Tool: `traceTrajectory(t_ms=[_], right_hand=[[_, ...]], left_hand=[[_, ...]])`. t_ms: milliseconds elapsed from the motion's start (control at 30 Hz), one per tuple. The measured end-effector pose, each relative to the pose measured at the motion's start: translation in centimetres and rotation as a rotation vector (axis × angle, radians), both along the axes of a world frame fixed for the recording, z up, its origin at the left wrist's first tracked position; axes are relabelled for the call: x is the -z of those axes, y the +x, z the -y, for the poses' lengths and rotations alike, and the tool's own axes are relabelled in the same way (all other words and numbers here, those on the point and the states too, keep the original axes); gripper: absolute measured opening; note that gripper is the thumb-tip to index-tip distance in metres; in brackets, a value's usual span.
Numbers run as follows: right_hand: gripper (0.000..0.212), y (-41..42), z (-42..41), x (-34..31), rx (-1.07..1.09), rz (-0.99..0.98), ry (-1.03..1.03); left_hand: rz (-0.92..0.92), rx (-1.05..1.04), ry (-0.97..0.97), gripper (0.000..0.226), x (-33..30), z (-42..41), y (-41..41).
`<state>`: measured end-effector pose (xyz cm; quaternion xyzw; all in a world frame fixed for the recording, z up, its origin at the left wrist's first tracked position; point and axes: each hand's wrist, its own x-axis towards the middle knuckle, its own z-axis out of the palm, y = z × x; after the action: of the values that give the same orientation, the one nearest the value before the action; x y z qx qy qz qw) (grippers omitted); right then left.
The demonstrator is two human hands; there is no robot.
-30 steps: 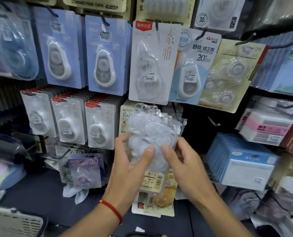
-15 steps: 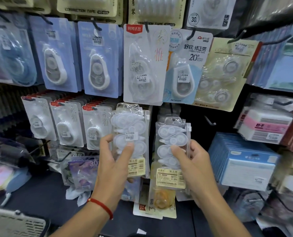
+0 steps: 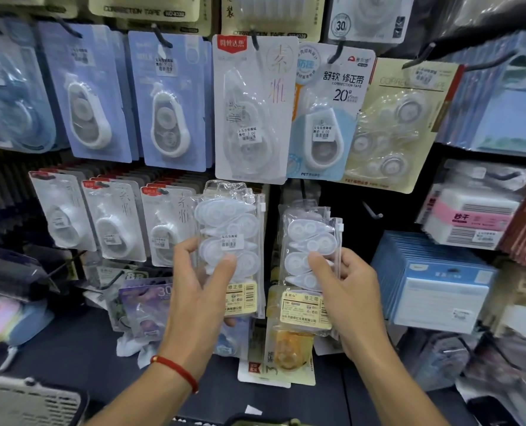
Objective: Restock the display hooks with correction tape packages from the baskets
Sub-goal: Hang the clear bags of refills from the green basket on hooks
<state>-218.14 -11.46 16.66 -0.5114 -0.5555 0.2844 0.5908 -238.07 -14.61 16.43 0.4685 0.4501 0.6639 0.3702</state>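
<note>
Glossy clear plastic pouches (image 3: 231, 241) carry matt paper labels (image 3: 306, 309).

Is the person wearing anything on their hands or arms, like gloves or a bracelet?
No gloves and no sleeves in view: both forearms are bare. The left hand has a thin red string bracelet around its wrist, with a small bead or knot on it. The right hand and its wrist wear nothing. No rings or watch show.

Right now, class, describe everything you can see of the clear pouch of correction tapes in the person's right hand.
The clear pouch is a soft, glossy plastic bag with a white zip slider on its right edge. Inside, four white teardrop-shaped tape dispensers are stacked vertically above a pale yellow label with a barcode. It is held upright in front of the display, below the hanging cards. The right hand grips it, thumb across the front and fingers behind its right edge. It hangs on no hook.
</note>
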Motion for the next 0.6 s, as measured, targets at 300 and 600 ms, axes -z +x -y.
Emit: traceTrajectory(t_ms=[300,600], right_hand=[[0.024,-0.13,-0.15,-0.32,-0.037,0.013,0.051],[0.044,-0.28,-0.81,-0.22,-0.023,0.000,-0.006]], left_hand=[[0.018,-0.005,-0.021,0.045,-0.29,0.18,0.72],[0.039,0.004,-0.026,0.052,-0.53,0.22,0.61]])
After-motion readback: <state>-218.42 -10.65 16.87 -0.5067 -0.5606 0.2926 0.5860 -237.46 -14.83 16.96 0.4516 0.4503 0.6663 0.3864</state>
